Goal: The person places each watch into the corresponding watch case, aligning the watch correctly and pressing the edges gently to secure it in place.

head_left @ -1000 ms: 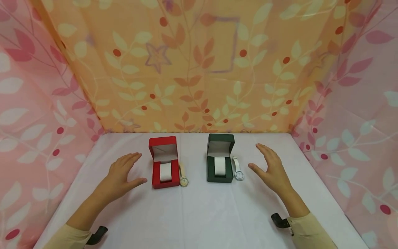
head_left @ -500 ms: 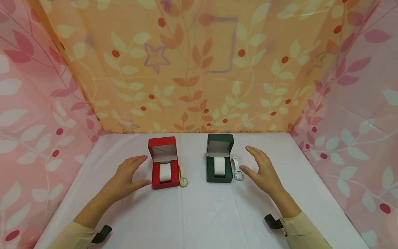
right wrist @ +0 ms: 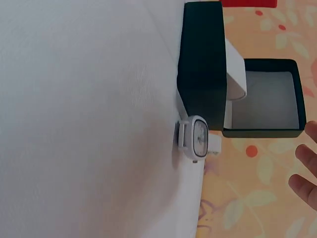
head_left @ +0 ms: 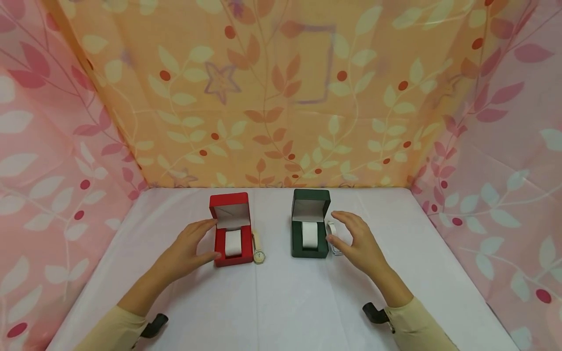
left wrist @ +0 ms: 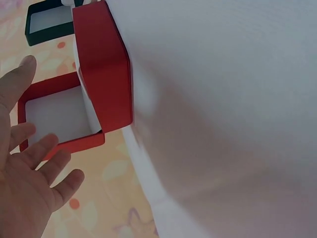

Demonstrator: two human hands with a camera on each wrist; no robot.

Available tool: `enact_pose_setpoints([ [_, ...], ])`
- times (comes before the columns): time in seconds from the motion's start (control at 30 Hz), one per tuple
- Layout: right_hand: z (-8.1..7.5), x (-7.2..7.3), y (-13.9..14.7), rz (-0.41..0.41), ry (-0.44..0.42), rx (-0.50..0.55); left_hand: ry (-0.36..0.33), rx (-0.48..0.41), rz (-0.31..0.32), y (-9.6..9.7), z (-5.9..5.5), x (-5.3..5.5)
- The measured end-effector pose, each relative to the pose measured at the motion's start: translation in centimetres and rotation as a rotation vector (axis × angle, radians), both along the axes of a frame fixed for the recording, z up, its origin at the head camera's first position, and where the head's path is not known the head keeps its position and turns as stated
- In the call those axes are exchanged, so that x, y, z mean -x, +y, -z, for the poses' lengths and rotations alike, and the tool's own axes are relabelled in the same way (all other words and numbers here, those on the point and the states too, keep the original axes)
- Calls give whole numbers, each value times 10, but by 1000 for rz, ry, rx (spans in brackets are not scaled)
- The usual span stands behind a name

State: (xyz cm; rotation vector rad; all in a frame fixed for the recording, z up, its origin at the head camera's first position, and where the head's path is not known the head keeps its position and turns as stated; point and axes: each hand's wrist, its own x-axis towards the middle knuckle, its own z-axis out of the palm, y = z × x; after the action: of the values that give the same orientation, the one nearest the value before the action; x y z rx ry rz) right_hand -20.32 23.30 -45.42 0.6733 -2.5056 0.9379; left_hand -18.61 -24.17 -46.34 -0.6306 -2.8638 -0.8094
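Observation:
A red watch box stands with its lid up and a white cushion inside. Along its right side lies a watch with a cream strap. My left hand hovers at the red box's left side, fingers spread, overlapping its edge in the head view. The green watch box, lid also raised, holds another white cushion. Beside it is a white watch, partly hidden in the head view by my right hand. That hand's thumb and fingers are apart, near the green box's right edge, holding nothing.
A white cloth covers the table. An orange patterned curtain rises behind it, with pink patterned curtains on both sides. Black wrist cameras sit at both cuffs.
Both hands have moved inward: my left hand rightward to the red box, my right hand leftward over the white watch toward the green box. Boxes and watches have stayed in place.

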Motion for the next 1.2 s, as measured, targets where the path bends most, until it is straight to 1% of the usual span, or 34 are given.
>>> enact_pose_setpoints([
  [0.1, 2, 1, -4, -14, 0, 1, -4, -11, 4, 4, 1, 1],
  [0.3, 3, 1, -14, -45, 2, 9, 3, -2, 2, 10, 5, 4],
  [0.53, 5, 2, -24, -59, -30, 9, 9, 11, 2, 14, 6, 6],
  [0.7, 3, 3, -31, -86, -22, 10, 37, 13, 7, 15, 9, 9],
  [0.8, 2, 3, -35, -97, -33, 11, 49, 7, 7, 16, 12, 13],
  [0.93, 4, 2, -39, -105, -42, 1, 45, 11, 1, 18, 14, 16],
  [1.2, 6, 4, -48, -159, -11, 9, 26, 40, -18, 21, 17, 20],
])
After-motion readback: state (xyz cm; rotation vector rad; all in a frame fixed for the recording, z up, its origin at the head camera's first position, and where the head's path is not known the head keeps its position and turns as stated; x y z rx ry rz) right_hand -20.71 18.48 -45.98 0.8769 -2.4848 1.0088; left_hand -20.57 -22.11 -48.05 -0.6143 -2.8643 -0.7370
